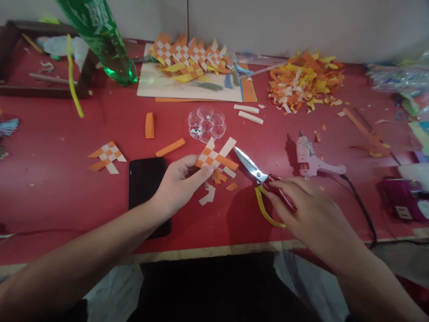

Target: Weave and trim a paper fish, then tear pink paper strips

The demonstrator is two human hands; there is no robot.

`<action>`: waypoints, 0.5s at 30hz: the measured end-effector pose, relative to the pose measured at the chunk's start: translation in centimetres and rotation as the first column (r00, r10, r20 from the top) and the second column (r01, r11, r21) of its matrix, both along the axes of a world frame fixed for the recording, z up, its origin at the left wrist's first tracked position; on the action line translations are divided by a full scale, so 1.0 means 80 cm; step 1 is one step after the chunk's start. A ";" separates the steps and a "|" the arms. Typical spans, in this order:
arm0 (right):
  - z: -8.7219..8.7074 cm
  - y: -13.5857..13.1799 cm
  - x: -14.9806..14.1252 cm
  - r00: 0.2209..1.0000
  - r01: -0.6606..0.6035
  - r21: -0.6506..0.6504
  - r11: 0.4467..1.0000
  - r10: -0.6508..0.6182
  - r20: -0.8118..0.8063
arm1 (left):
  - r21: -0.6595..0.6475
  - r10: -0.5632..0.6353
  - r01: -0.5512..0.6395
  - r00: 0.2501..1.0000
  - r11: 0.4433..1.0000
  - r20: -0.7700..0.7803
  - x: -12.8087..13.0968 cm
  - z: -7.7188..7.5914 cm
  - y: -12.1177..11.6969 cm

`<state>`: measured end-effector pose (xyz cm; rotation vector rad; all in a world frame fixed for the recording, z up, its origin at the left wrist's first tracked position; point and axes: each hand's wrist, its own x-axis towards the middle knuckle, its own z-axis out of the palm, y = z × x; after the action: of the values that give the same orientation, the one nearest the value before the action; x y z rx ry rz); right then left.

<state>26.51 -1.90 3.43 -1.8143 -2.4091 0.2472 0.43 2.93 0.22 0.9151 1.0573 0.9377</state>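
Between the thumb and fingers of my left hand (182, 181) is a woven paper fish (212, 157) in orange and white, its loose strip ends sticking out. My right hand (303, 203) has its fingers on the red handle of a pair of scissors (256, 172); the other handle is yellow. The blades point up and left, close to the fish's strips, and look closed. Small paper offcuts (208, 195) lie on the red table below the fish. Another woven fish (109, 156) lies at the left, beside a black phone (147, 181).
A clear flower-shaped bead tray (207, 124) sits mid-table. Behind it, several finished fish (181, 53) rest on card. A scrap pile (304, 80), a pink glue gun (315, 158) with a cord, a green bottle (103, 44) and a wooden tray (43, 91) stand around.
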 end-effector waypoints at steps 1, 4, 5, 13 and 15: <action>0.000 -0.004 0.010 0.998 0.015 -0.032 0.999 -0.013 0.060 | 0.001 0.005 -0.005 1.000 1.000 -0.010 0.000 0.000 0.000; -0.007 -0.017 0.028 0.989 0.050 -0.136 0.989 -0.030 0.143 | 0.008 0.004 -0.004 1.000 1.000 -0.018 0.000 0.001 0.000; -0.010 -0.020 0.028 0.987 0.066 -0.141 0.988 -0.043 0.155 | 0.013 -0.006 0.006 1.000 1.000 -0.013 0.000 0.002 0.000; -0.028 -0.011 0.013 0.986 0.131 -0.019 0.991 -0.128 0.103 | 0.019 -0.062 0.061 0.996 0.998 0.068 -0.001 0.008 -0.003; -0.027 -0.005 0.014 0.985 0.162 -0.007 0.987 -0.161 0.058 | 0.011 -0.045 0.044 0.992 0.999 0.116 -0.002 0.006 -0.002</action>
<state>27.66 -2.32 1.25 -2.0353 -2.2839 0.1965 0.26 2.77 0.73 0.8771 0.9317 0.9474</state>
